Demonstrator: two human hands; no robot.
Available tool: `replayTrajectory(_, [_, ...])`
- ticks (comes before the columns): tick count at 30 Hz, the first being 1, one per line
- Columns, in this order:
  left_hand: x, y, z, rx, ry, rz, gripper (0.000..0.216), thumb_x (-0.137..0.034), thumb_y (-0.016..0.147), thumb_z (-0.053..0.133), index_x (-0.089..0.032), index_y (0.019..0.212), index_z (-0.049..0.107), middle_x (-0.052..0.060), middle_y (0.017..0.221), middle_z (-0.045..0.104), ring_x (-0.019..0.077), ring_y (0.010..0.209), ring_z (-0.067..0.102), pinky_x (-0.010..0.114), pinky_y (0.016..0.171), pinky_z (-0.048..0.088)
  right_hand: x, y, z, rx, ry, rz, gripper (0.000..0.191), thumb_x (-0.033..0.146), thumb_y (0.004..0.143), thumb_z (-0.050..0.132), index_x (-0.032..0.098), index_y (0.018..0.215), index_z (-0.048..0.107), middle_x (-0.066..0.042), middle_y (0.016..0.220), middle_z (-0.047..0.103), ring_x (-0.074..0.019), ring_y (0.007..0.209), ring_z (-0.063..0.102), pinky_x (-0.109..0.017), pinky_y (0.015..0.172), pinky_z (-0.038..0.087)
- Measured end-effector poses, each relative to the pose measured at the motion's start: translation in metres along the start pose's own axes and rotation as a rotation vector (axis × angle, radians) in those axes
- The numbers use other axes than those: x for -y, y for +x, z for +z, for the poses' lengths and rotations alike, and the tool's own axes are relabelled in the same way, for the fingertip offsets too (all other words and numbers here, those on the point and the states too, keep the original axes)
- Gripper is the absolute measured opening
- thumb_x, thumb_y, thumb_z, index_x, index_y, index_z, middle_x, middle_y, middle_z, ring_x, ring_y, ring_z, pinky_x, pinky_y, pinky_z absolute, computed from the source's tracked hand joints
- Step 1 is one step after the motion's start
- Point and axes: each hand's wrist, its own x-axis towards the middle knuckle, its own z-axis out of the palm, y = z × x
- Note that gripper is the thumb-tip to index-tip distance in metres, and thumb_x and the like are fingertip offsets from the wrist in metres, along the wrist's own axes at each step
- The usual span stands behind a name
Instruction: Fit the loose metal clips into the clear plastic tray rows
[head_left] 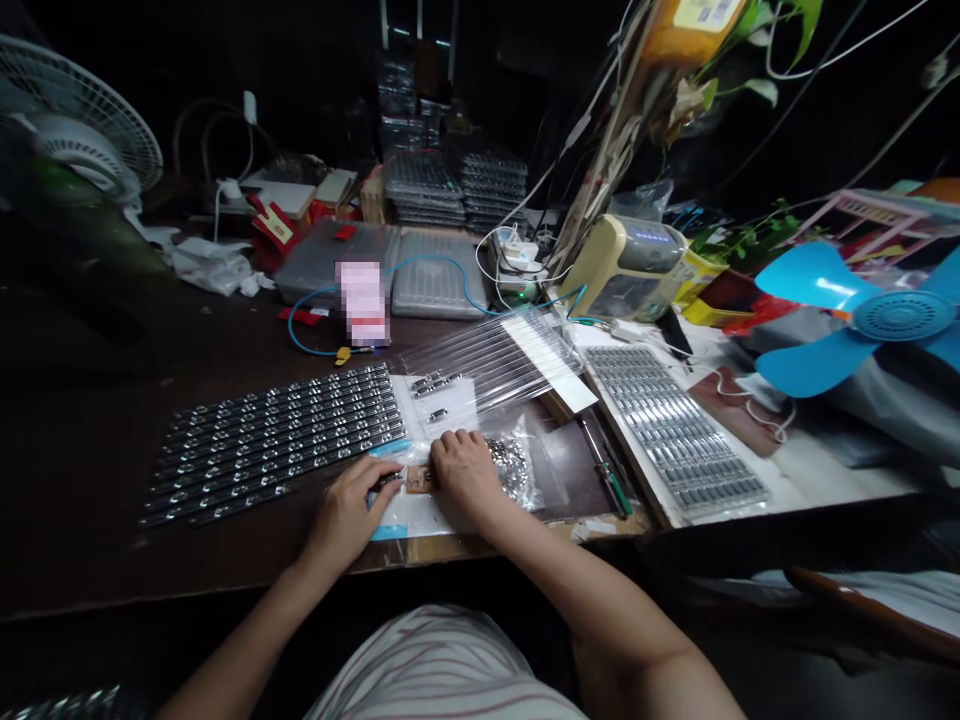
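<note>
My left hand (pixel 351 505) is closed, pinching a small dark metallic part (pixel 388 480) between thumb and fingertips. That part sits at the left end of a small brown block (pixel 418 479), which lies on white paper (pixel 453 405). At the block's right end, my right hand (pixel 466 468) is bent down with its fingers together. Whatever those fingertips grip is hidden beneath the hand. Just beyond my hands, several loose dark parts (pixel 439 414) rest on the paper. An open clear bag of small shiny metal pieces (pixel 511 468) lies right of my right hand.
Long rows of dark parts (pixel 277 435) cover the table's left. A clear ribbed tray (pixel 472 365) lies beyond my hands. To the right are a green-handled screwdriver (pixel 616 488) and a filled tray (pixel 675 430). A blue fan (pixel 900 315) stands far right, a white fan (pixel 82 130) far left.
</note>
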Motion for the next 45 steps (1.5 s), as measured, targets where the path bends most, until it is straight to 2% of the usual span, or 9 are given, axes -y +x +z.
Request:
replayTrajectory(5, [0.001,-0.001,0.0,-0.009,0.031,0.031,0.017,-0.029,0.089,0.053,-0.022,0.098,0.065,0.004,0.094,0.067,0.0184,0.089,0.063,0.029,0.077,0.05,-0.01,-0.012,0.001,-0.063,0.19,0.087,0.014,0.014,0.09,0.052,0.015,0.1,0.061,-0.008,0.092,0.065,-0.0206,0.087,0.057,-0.03,0.077,0.04])
replayTrajectory(10, [0.0,0.0,0.001,-0.028,0.078,0.091,0.014,-0.027,0.089,0.054,-0.022,0.096,0.065,0.004,0.091,0.068,0.0193,0.088,0.063,0.031,0.078,0.05,-0.019,-0.03,0.004,-0.184,0.408,0.072,0.021,0.01,0.086,0.055,0.02,0.103,0.064,-0.005,0.098,0.065,-0.0157,0.088,0.059,-0.024,0.076,0.042])
replayTrajectory(15, [-0.003,0.0,0.002,-0.056,0.054,0.071,0.014,-0.027,0.089,0.053,-0.021,0.094,0.064,0.004,0.091,0.067,0.0185,0.087,0.062,0.03,0.077,0.049,-0.015,-0.023,-0.001,-0.182,0.318,0.05,0.016,0.019,0.09,0.056,0.021,0.101,0.067,-0.005,0.096,0.067,-0.0167,0.087,0.059,-0.026,0.078,0.041])
replayTrajectory(21, [-0.005,-0.011,-0.018,-0.291,0.051,-0.111,0.017,-0.03,0.088,0.051,-0.019,0.093,0.063,0.004,0.091,0.066,0.0144,0.072,0.059,0.025,0.064,0.047,0.003,0.015,-0.017,-0.028,0.124,-0.233,0.01,0.025,0.089,0.059,0.02,0.093,0.067,-0.005,0.092,0.067,-0.0182,0.086,0.059,-0.029,0.073,0.039])
replayTrajectory(25, [-0.001,-0.024,-0.031,-0.323,0.079,-0.146,0.019,-0.033,0.088,0.051,-0.019,0.094,0.064,0.003,0.09,0.066,0.0133,0.066,0.056,0.026,0.065,0.047,0.025,0.029,-0.016,0.037,0.008,-0.335,0.012,0.02,0.092,0.052,0.015,0.092,0.063,-0.007,0.089,0.066,-0.0199,0.084,0.06,-0.031,0.071,0.04])
replayTrajectory(32, [0.004,-0.027,-0.028,-0.239,0.026,-0.147,0.021,-0.032,0.088,0.051,-0.019,0.094,0.065,0.004,0.09,0.067,0.0128,0.065,0.056,0.025,0.064,0.047,0.059,0.026,-0.007,-0.011,-0.034,-0.296,0.017,0.012,0.092,0.045,0.011,0.096,0.061,-0.011,0.087,0.064,-0.0232,0.082,0.061,-0.033,0.069,0.045])
replayTrajectory(37, [0.007,-0.029,-0.029,-0.205,-0.007,-0.166,0.022,-0.035,0.088,0.051,-0.02,0.094,0.066,0.003,0.091,0.067,0.0133,0.068,0.057,0.024,0.063,0.047,0.019,0.009,-0.015,-0.1,0.366,-0.096,0.014,0.015,0.087,0.057,0.017,0.1,0.064,-0.007,0.1,0.065,-0.0156,0.082,0.062,-0.024,0.071,0.046])
replayTrajectory(40, [0.006,-0.026,-0.028,-0.155,-0.046,-0.164,0.023,-0.036,0.088,0.051,-0.02,0.095,0.067,0.003,0.092,0.068,0.0145,0.072,0.06,0.024,0.063,0.048,-0.008,-0.011,-0.011,-0.196,0.648,0.061,0.011,0.015,0.088,0.057,0.018,0.092,0.066,-0.002,0.088,0.069,-0.0121,0.079,0.063,-0.02,0.071,0.045])
replayTrajectory(45, [-0.002,-0.008,-0.016,-0.053,-0.058,-0.026,0.022,-0.033,0.089,0.05,-0.021,0.094,0.068,0.005,0.094,0.068,0.0191,0.089,0.062,0.03,0.08,0.049,-0.004,-0.03,0.012,-0.259,0.65,0.13,0.006,0.024,0.084,0.065,0.021,0.082,0.069,-0.001,0.08,0.07,-0.0137,0.077,0.063,-0.022,0.072,0.044])
